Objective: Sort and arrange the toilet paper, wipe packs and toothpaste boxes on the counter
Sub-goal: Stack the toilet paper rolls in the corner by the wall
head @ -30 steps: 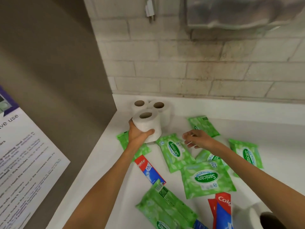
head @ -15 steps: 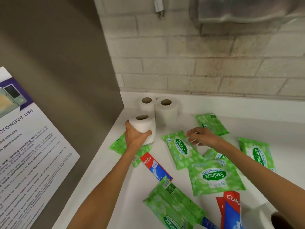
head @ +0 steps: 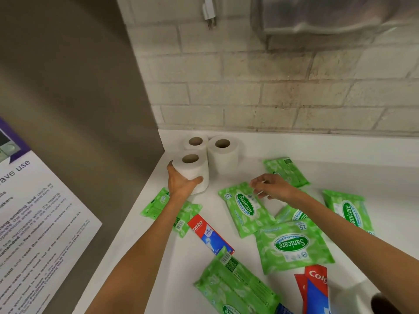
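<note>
My left hand [head: 181, 182] grips a white toilet paper roll [head: 195, 169] standing upright on the white counter [head: 204, 252], just in front of two other rolls [head: 223, 155] in the back left corner. My right hand [head: 272, 185] hovers with loosely curled fingers over a green Sanicare wipe pack [head: 244, 209] and holds nothing. Several more green wipe packs [head: 292, 245] lie scattered across the counter. A red and blue toothpaste box [head: 209, 234] lies between my arms, and two more toothpaste boxes [head: 314, 288] lie at the lower right.
A grey side panel [head: 90, 109] with a printed notice [head: 34, 223] walls off the left. A pale brick wall [head: 272, 91] runs behind the counter. Another toilet paper roll [head: 353, 298] lies at the bottom right corner, partly under my right arm.
My left hand has moved the roll left and down onto the counter, in front of the two corner rolls. My right hand stayed over the wipe pack.
</note>
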`<state>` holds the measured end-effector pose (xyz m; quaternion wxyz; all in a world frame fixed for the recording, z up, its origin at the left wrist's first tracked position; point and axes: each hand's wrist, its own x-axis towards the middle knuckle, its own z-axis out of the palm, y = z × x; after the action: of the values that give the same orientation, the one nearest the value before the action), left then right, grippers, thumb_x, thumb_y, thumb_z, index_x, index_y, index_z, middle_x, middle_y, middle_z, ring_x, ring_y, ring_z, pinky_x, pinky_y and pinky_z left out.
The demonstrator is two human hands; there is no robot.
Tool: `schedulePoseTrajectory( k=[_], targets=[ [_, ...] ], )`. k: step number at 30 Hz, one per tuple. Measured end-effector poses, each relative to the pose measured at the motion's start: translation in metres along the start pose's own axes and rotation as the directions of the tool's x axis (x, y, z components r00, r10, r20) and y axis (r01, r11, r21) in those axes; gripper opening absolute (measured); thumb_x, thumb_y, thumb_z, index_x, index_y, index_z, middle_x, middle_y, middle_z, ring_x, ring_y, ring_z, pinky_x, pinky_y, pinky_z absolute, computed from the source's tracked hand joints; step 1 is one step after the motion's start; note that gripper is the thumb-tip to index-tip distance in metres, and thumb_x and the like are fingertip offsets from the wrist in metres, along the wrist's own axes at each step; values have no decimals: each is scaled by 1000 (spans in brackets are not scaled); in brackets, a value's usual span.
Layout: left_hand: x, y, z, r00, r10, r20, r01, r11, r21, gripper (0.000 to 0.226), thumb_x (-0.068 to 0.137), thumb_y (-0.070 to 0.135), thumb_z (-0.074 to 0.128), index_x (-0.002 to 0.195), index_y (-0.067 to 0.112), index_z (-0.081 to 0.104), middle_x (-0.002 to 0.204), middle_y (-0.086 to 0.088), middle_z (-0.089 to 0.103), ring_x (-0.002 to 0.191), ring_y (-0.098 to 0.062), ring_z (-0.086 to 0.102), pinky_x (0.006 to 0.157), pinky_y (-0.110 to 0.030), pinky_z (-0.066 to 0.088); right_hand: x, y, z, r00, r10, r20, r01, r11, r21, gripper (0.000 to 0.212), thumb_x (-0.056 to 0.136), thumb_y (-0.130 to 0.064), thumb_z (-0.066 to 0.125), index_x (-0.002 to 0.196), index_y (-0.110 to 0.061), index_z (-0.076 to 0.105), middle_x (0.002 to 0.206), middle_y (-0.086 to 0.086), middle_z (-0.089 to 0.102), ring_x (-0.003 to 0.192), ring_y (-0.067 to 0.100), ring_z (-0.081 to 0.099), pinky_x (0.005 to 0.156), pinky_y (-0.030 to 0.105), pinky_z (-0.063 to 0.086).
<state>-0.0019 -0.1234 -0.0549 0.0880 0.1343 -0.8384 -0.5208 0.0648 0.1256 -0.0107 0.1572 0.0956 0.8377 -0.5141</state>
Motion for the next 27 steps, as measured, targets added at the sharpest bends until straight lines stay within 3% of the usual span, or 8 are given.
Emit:
schedulePoseTrajectory(
  k=[11, 16, 18, 20, 23, 25, 27],
  targets=[
    [-1, -9, 5, 1000, 0, 24, 0, 1000, 21, 108, 57, 17, 86, 140, 12, 18, 140, -12, 43, 127, -33, 45, 100, -38, 41, 5, 6, -4, 999, 6, -31, -6, 1000, 2, 29, 88, -25, 62, 109, -7, 62, 92, 8, 66, 66, 11, 59, 60, 21, 41],
    [-6, -3, -4, 989, -80, 128, 76, 996, 37, 131, 60, 22, 86, 147, 10, -11, 156, -15, 16, 143, -31, 22, 115, -41, 24, 2, 6, -5, 998, -13, -56, 11, 1000, -28, 33, 87, -23, 63, 112, -3, 61, 92, 9, 64, 66, 12, 59, 47, 9, 44],
    [-17, 1, -11, 986, -113, 126, 115, 993, -6, 130, 63, 23, 85, 147, 10, -13, 156, -15, 13, 144, -30, 19, 116, -41, 22, 1, 7, -4, 996, -24, -85, 15, 994, -109, 36, 85, -26, 65, 114, -4, 60, 89, 7, 65, 75, 19, 61, 62, 16, 47],
    [-38, 3, -17, 988, -122, 95, 127, 991, -44, 118, 68, 26, 81, 148, 11, -4, 155, -15, 18, 142, -29, 24, 116, -41, 26, 0, 11, 0, 991, -17, -130, -15, 970, -244, 41, 84, -31, 65, 118, -8, 58, 103, 10, 67, 96, 25, 62, 82, 26, 45],
    [-76, 6, -17, 986, -143, 85, 150, 985, -83, 78, 80, 27, 70, 142, 7, 28, 141, -15, 42, 126, -27, 46, 105, -36, 39, -4, 14, 12, 991, 41, -126, -84, 932, -352, 55, 84, -36, 65, 127, -5, 50, 133, 13, 53, 121, 27, 51, 97, 30, 41],
    [-97, 9, -10, 963, -214, 166, 233, 967, -106, 54, 85, 26, 63, 131, 5, 43, 126, -15, 56, 112, -29, 57, 97, -36, 44, -6, 15, 21, 990, 75, -121, -114, 927, -356, 57, 85, -36, 63, 127, 1, 49, 133, 16, 53, 122, 30, 51, 99, 33, 42],
    [-114, 12, 2, 907, -287, 308, 340, 930, -136, 40, 89, 25, 58, 120, 1, 51, 105, -16, 61, 90, -29, 62, 83, -35, 48, -7, 15, 26, 988, 72, -135, -115, 933, -341, 45, 87, -34, 60, 113, 3, 56, 114, 17, 61, 106, 28, 59, 88, 33, 48]
  ],
)
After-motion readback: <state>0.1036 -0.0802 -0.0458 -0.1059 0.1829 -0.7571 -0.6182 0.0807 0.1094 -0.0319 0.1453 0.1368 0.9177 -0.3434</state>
